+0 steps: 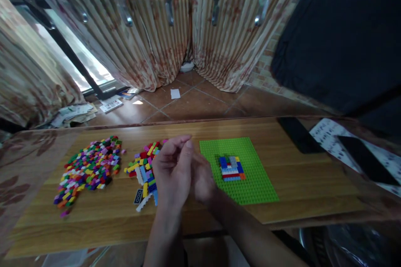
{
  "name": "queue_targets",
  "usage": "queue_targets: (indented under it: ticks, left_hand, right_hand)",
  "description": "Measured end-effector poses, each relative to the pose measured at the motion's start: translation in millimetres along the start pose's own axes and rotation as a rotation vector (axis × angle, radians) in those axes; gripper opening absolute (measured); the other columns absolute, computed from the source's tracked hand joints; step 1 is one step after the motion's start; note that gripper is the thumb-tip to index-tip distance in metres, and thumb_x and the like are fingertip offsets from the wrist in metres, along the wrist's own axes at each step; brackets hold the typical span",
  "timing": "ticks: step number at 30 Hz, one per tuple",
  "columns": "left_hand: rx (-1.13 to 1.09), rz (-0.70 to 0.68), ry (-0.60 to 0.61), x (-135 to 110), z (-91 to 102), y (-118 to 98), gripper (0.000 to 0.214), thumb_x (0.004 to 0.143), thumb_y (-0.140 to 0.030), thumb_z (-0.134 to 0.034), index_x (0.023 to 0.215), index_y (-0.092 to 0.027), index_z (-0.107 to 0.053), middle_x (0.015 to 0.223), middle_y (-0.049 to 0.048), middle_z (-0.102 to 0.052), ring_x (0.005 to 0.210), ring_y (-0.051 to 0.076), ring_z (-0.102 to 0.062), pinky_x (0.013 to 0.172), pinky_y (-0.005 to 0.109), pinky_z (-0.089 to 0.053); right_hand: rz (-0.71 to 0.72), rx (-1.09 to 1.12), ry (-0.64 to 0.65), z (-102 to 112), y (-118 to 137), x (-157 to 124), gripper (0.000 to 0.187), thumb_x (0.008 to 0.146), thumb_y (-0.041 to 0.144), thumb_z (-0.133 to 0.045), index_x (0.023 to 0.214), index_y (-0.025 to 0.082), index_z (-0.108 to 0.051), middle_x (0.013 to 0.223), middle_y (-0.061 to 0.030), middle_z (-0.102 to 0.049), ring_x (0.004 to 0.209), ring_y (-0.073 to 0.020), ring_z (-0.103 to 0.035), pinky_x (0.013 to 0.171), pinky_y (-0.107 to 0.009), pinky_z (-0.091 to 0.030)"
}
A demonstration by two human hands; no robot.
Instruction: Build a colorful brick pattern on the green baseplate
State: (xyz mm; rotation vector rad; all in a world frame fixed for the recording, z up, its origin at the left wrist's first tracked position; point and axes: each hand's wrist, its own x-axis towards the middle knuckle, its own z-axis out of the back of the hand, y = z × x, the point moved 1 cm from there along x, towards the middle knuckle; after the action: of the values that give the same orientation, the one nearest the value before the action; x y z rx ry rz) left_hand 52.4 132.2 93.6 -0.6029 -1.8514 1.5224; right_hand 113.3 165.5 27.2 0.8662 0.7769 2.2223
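Where my left hand point(173, 164) overlaps my right hand point(202, 178) mid-frame, left fingers curl, right ones hide — any grip, I cannot tell.
Brick build point(232, 168) sits on green baseplate point(257, 187), right of centre — a careless right-hand drop could dislodge pieces.

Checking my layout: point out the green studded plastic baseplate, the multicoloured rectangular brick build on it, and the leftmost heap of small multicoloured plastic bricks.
Green studded baseplate point(255, 188): head view, bare studs, lower right.
Brick build point(232, 171): head view, middle of its top.
Leftmost brick heap point(94, 164): head view, its middle.
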Motion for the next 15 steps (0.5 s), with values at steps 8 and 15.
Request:
queue_targets:
  ticks: [8, 15]
  left_hand:
    - [0.154, 0.219, 0.233, 1.0, -15.0, 20.3, 0.028, 0.075, -0.030, -0.070, 0.096, -0.013, -0.068, 0.083, 0.0035, -0.071, 0.073, 0.015, -0.065, 0.067, 0.024, -0.050]
    - [-0.034, 0.361, 0.349, -10.6, -41.3, 30.8, 0.021, 0.072, -0.023, -0.069, 0.090, -0.013, -0.070, 0.078, 0.0008, -0.069, 0.073, 0.013, -0.061, 0.071, 0.023, -0.046]
  right_hand:
    - [-0.047, 0.077, -0.299, 66.8, -16.0, -4.6, 0.015, 0.086, 0.016, -0.057, 0.095, 0.022, -0.067, 0.081, -0.0009, -0.062, 0.070, -0.0134, -0.056, 0.067, -0.026, -0.046]
    - [-0.034, 0.040, -0.207, 88.5, -35.8, -21.3, 0.028, 0.082, 0.010, -0.058, 0.105, 0.021, -0.066, 0.086, -0.0014, -0.061, 0.075, -0.0141, -0.056, 0.070, -0.027, -0.047]
